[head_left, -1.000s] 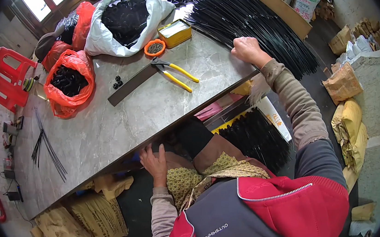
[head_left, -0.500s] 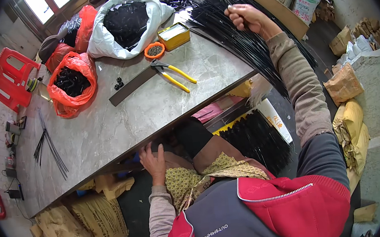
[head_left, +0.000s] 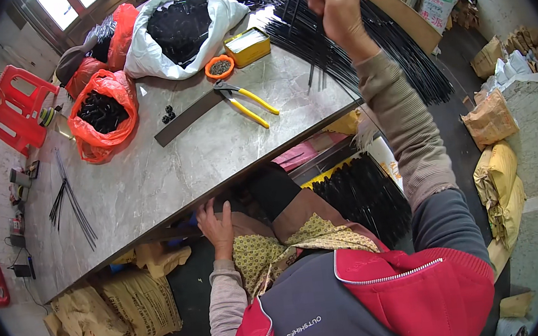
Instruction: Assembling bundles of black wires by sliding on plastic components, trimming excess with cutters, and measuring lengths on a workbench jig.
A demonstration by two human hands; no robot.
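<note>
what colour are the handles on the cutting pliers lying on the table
The pliers' handles are yellow; the head view shows them best.

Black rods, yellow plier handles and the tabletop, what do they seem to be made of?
Black rods: slim, straight, slightly glossy; plastic or coated metal, can't tell. Yellow plier handles: probably plastic or rubber sleeves, by their even, bright colour. Tabletop: smooth, grey, veined; stone or stone-look laminate.

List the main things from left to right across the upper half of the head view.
Red plastic stool, open red plastic bag, cluster of small black pieces, round orange dish, yellow rectangular tin, right hand, brown paper bag.
</note>
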